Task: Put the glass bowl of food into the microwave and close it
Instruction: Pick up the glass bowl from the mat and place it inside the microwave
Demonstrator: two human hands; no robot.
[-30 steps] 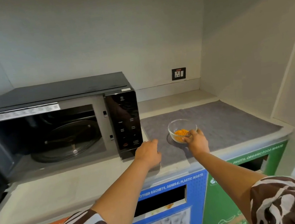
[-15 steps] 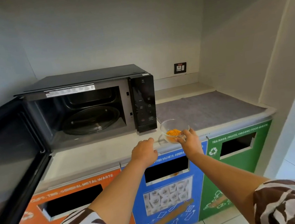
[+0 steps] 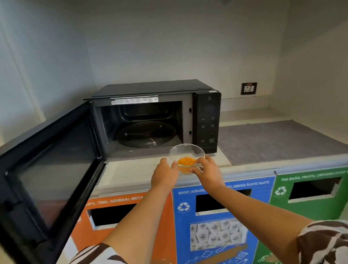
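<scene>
A small glass bowl with orange food in it is held above the counter's front edge, just in front of the microwave's control panel. My left hand grips its left side and my right hand grips its right side. The black microwave stands on the counter with its door swung wide open to the left. Inside, the glass turntable is bare.
A grey mat covers the counter to the right of the microwave. A wall socket sits behind it. Below the counter are orange, blue and green waste bins with slots. The open door juts out on the left.
The bowl has been lifted off the grey mat and carried left to the microwave's front. My left hand has come onto the bowl. The view has pulled back.
</scene>
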